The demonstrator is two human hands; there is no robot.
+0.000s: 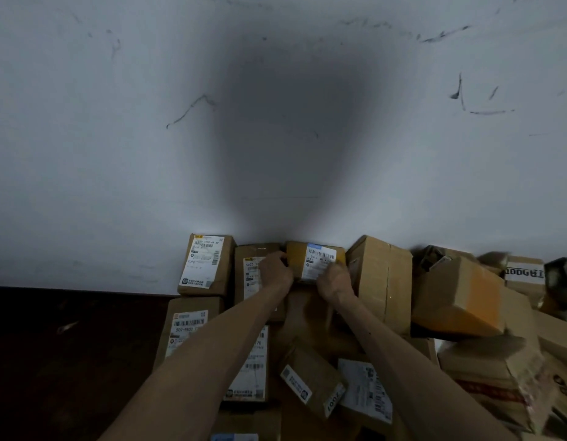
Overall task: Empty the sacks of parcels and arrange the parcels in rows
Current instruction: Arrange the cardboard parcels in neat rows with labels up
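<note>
- Head view: both hands are on the small brown cardboard parcel with a white-and-blue label (315, 261). It sits against the scuffed white wall (116, 154), at about six o'clock in the view. The left hand (276, 272) curls its grip round the parcel's nine o'clock edge, and the right hand (334, 281) pinches its five o'clock corner.
- The parcel is wedged between the tall brown labelled box (248, 275) at its nine o'clock and the big plain brown carton (379, 281) at its three o'clock. I reckon a hard push could knock either neighbour out of line.
- It seems to rest on another box rather than on the dark floor (69, 345). If that base is uneven, the parcel may tip forward once it is let go.
- The tilted brown box with an orange-taped face (457, 300), further round at three o'clock, leans on a loose heap. A bump from the right elbow might send it sliding into the row.
- Both forearms cover the boxes beneath them, so I can't tell what the parcel stands on.
- The head's shadow darkens the wall above the row.
- The four o'clock edge is blurred, the label print is too small to read, and no sack is in sight.
</note>
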